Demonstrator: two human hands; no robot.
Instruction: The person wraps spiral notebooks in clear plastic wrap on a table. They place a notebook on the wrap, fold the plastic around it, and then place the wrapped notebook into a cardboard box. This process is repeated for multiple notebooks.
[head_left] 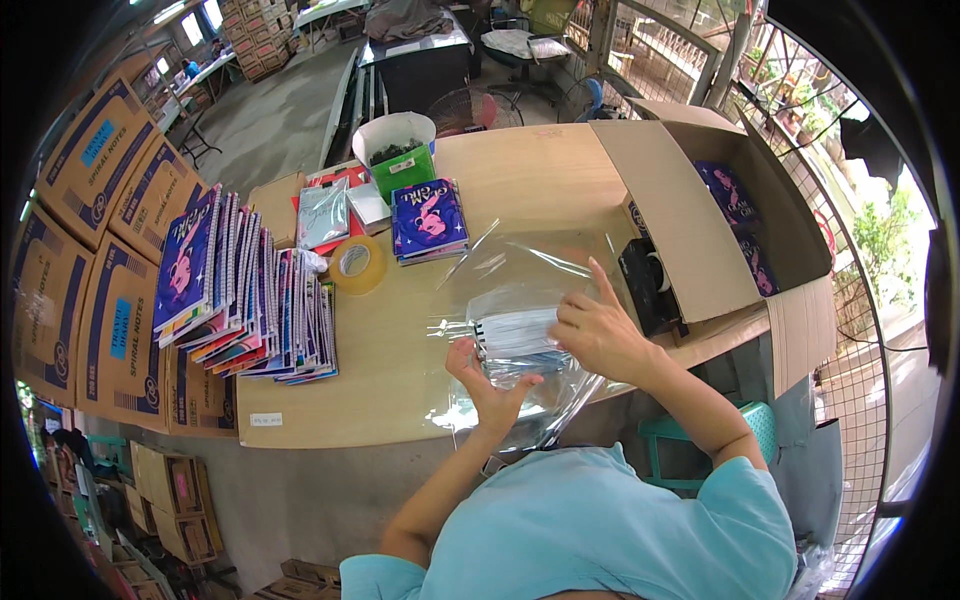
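Observation:
Clear plastic film (500, 262), creased and shiny, lies spread at the table's near edge, with more of it hanging toward me. On or under it is a flat whitish bundle (515, 332) with dark marks along its left side; I cannot tell what it is. My left hand (492, 398) rests at the bundle's lower left, touching the film, thumb and fingers apart. Over the bundle's right end is my right hand (605, 330), its index finger stretched out and its other fingers bent. Nothing shows gripped in either hand.
Fanned spiral notebooks (245, 290) cover the table's left side, near tape (358, 265) and a short notebook stack (430, 220). Behind stands a green-and-white container (402, 165). An open carton (680, 210) with notebooks and a black object (648, 285) occupy the right. Closed cartons (125, 320) stand left.

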